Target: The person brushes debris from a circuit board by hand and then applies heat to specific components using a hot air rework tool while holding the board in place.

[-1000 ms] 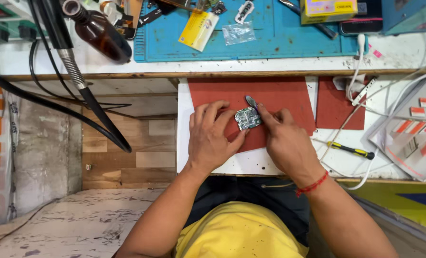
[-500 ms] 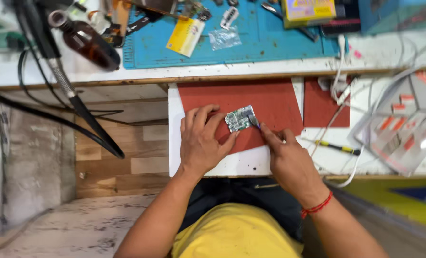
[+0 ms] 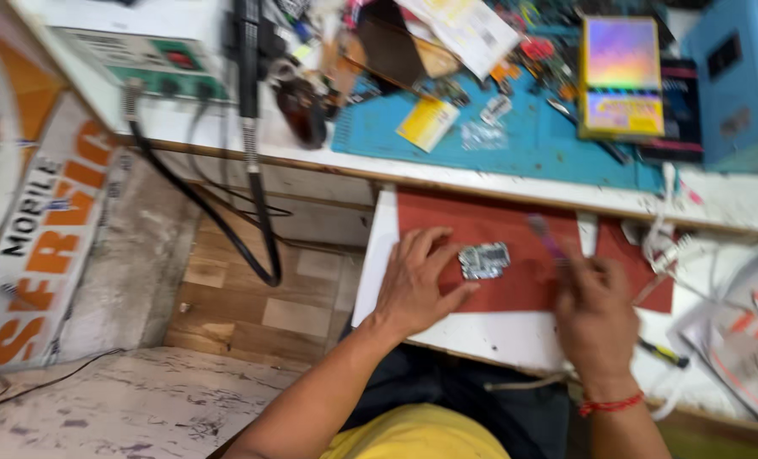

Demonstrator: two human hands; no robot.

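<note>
A small grey-green circuit board [image 3: 484, 260] lies on a red mat [image 3: 489, 225] laid over a white pull-out board. My left hand [image 3: 418, 282] rests flat on the mat, its fingertips and thumb pinning the circuit board's left edge. My right hand [image 3: 593, 316], blurred by motion, sits to the right of the board and grips a thin purple-handled tool [image 3: 547, 236] whose tip points up and away from the board. A red thread is tied round my right wrist.
A blue work mat [image 3: 515, 144] on the bench behind holds loose parts, a yellow tag, paper and a shiny box [image 3: 621, 76]. A blue box [image 3: 740, 85] stands far right. Black cables [image 3: 247, 170] hang at left. White cables and a yellow-handled screwdriver [image 3: 664, 353] lie at right.
My right hand has pulled the tool back from the circuit board toward the right. The left hand keeps holding the board. The camera has swung, so the scene sits lower and more to the right.
</note>
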